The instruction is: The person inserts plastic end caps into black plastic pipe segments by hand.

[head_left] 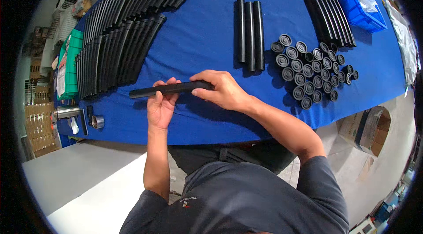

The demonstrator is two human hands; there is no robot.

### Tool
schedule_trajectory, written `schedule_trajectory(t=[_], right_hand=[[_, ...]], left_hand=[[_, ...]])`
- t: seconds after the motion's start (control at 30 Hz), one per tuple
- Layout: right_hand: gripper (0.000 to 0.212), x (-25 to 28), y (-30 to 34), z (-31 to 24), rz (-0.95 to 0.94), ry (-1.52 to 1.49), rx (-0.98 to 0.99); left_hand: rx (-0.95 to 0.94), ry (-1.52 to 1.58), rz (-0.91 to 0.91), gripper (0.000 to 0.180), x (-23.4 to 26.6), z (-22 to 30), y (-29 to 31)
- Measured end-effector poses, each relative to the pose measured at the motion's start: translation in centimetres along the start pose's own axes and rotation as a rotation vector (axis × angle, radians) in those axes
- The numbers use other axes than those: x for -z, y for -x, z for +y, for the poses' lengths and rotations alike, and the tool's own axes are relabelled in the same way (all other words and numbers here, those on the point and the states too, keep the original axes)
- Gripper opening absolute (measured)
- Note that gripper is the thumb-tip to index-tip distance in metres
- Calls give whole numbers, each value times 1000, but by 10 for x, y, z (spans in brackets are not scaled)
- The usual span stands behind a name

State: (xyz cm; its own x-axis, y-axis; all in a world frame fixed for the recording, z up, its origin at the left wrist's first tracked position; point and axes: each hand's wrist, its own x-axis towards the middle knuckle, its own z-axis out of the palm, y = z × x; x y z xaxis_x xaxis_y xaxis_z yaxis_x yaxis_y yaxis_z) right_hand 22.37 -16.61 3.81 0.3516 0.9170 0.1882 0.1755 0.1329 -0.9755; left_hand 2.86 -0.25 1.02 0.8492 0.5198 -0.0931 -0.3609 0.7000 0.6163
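Left of the round black caps [307, 70], left grip [161, 109] and right grip [225, 90] jointly held one black tube [176, 88].

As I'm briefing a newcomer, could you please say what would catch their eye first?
Probably the rows of black tubes at left on the blue cloth. Next, the round black caps clustered on the right, then the single tube held in front by the left hand and right hand.

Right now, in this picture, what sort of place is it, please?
It looks like a small workshop, perhaps for assembly. Rows of matching black tubes lie on a blue cloth, with many round black pieces gathered together, and a green bin stands at the left.
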Motion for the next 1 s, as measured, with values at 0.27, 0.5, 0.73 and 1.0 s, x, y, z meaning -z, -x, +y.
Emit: schedule_trajectory(t=[0.27,0.5,0.73,1.0], right_hand=[[30,3,3,-14,-113,-248,-361],[33,-7,8,4,28,126,149],[34,-5,1,9,-10,160,176],[30,-7,6,9,19,179,229]], left_hand=[[-10,-4,-56,31,0,-1,3],[-36,2,-90,32,6,-2,5],[-40,-17,-85,31,11,1,0],[-32,-1,34,32,1,-3,3]])
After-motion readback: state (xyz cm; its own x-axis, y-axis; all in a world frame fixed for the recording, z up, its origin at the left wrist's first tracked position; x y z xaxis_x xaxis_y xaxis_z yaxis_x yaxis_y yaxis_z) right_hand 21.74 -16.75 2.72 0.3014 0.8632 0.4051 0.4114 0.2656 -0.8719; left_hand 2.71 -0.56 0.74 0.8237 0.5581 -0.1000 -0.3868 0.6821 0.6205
